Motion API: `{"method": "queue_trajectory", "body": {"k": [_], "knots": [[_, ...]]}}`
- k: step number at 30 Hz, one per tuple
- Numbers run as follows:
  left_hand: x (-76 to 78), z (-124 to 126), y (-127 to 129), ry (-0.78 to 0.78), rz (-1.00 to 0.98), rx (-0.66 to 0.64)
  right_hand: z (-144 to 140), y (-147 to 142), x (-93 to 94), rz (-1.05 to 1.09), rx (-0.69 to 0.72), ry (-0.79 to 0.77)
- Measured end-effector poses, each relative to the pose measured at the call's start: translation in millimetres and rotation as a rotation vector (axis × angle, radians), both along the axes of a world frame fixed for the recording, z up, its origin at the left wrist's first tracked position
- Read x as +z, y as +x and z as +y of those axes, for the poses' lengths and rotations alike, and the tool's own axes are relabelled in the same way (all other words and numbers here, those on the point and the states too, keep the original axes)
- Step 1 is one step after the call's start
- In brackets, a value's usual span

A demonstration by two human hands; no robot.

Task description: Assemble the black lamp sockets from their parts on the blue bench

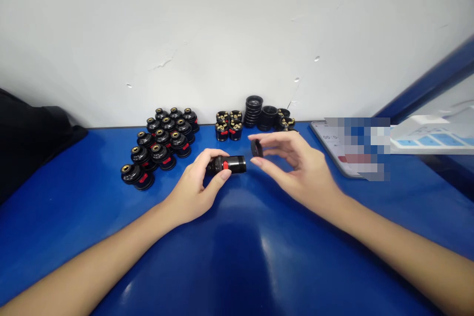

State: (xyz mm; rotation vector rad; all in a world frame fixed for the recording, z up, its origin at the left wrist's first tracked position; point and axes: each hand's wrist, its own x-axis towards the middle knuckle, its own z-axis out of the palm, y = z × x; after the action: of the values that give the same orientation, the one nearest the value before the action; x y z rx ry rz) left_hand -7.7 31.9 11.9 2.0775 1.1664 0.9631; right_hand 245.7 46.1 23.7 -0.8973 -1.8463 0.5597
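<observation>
My left hand point(196, 185) grips a black cylindrical part with a red tab point(231, 164), held on its side above the blue table point(237, 256). My right hand point(296, 168) pinches a small black ring cap point(256, 148) between thumb and fingers, just to the right of the part's open end and a little apart from it.
A cluster of several finished black parts with brass tops and red tabs point(159, 145) sits at the back left. Several open parts with brass contacts point(228, 126), a stack of black rings point(254, 108) and more black pieces point(277, 119) lie by the white wall. A phone point(333, 145) rests at right, a dark bag point(25, 143) at left.
</observation>
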Motion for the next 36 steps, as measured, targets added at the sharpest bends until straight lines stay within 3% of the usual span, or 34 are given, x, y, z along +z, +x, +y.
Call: {"method": "queue_trajectory", "body": {"k": [7, 11, 17, 36], "knots": [[-0.2, -0.3, -1.0, -0.006, 0.015, 0.007, 29.0, 26.7, 37.3, -0.418, -0.261, 0.283], [0.1, 0.0, -1.0, -0.022, 0.014, 0.007, 65.0, 45.9, 38.7, -0.49, -0.332, 0.311], [-0.2, 0.5, -0.6, -0.019, 0.012, -0.003, 104.0, 55.1, 30.9, -0.559, -0.329, 0.344], [3.7, -0.8, 0.4, -0.051, 0.009, -0.018, 106.8, 39.5, 36.4, -0.645, -0.382, 0.171]]}}
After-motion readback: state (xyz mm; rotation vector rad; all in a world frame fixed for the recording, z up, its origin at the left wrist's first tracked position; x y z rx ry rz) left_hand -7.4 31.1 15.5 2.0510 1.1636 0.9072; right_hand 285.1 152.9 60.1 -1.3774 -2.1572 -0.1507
